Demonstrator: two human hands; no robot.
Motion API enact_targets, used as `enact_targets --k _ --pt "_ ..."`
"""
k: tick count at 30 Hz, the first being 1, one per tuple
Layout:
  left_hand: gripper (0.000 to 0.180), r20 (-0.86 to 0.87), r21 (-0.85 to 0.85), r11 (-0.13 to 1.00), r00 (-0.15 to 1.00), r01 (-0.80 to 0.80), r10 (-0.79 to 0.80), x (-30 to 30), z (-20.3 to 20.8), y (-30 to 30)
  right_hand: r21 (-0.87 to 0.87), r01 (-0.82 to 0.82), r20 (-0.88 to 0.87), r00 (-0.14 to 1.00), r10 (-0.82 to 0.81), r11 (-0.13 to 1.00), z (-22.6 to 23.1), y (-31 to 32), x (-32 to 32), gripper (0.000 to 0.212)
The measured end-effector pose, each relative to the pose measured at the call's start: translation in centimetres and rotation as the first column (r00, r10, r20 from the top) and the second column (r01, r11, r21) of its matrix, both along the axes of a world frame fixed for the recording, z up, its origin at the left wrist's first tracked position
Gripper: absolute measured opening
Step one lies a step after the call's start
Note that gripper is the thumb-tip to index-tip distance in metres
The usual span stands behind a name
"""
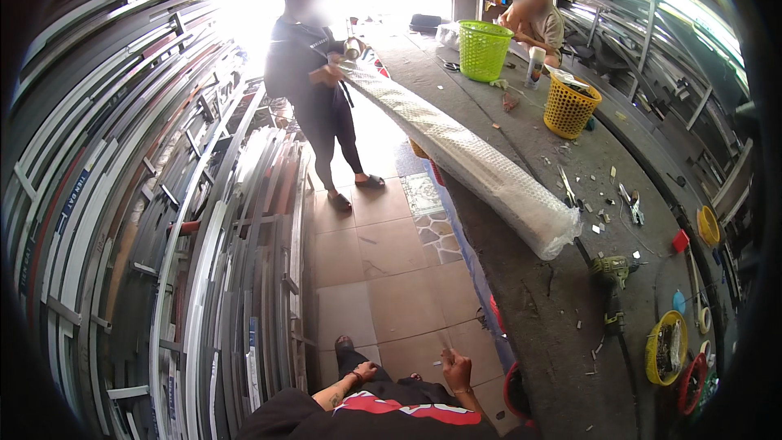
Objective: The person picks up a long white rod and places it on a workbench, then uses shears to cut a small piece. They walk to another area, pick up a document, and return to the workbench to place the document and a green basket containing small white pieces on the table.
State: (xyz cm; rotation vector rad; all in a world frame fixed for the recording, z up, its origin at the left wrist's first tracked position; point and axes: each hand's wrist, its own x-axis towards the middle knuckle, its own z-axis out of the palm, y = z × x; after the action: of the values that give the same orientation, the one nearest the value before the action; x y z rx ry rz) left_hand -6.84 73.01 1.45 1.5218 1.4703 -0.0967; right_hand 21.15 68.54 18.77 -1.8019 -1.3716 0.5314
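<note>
- Black trousers (399, 392) lie around my left hand (364, 371), which is loosely curled low over my lap; whether anything is in it, I cannot tell.
- One right hand (457, 371), raised beside it, fingers bent into a fist; something blurred rises at its top, and I cannot tell whether I grip an object.
- One red tub (509, 388), partly hidden, just right of that fist.
- One long workbench (533, 310), running from the right of my right hand far ahead.
- One bundle in bubble wrap (481, 159), ahead of my right hand and well apart from it, lying slantwise along the bench's near edge.
- One drill (612, 289), on the bench to the right of my right hand.
- Two baskets farther right of that hand, one yellow (666, 348), one red (692, 383), with two tape rolls (705, 334) near them.
- Two larger baskets well ahead, one lime green (485, 50), one orange (572, 106); one spray can (534, 67) between.
- Two other people: one standing (314, 73) ahead of my left hand, touching the bundle's far end; one seated (538, 20) beyond the bench.
- Metal profiles (208, 277) left of my left hand, too many to count.
</note>
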Motion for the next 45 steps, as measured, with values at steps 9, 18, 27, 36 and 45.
enact_targets --k 9,18,27,36,45 --pt "0.034 0.033 0.029 0.999 0.999 0.017 -0.018 0.7 -1.5 0.6 0.045 0.168 -0.262 0.953 -0.151 0.985 1.3 2.0 -0.6 0.023" --pt "0.034 0.007 -0.012 1.0 1.0 -0.016 0.016 -0.2 -1.4 0.5 0.321 0.269 -0.235 0.951 -0.198 0.908 3.0 3.4 0.3 0.038" --pt "0.036 0.026 -0.048 0.998 0.999 0.048 -0.047 0.0 -1.4 0.4 0.306 0.135 -0.727 0.673 0.14 0.942 6.0 2.4 -2.1 0.038" --pt "0.036 0.012 -0.107 0.993 0.999 -0.044 0.046 0.2 -1.0 0.0 0.335 0.391 -0.416 0.878 -0.238 0.857 5.4 1.4 -2.5 0.027" --pt "0.034 0.016 0.003 1.0 1.0 -0.01 0.01 0.0 -0.9 -0.2 0.357 0.152 -0.141 0.984 -0.108 0.922 0.8 0.6 0.3 0.035"
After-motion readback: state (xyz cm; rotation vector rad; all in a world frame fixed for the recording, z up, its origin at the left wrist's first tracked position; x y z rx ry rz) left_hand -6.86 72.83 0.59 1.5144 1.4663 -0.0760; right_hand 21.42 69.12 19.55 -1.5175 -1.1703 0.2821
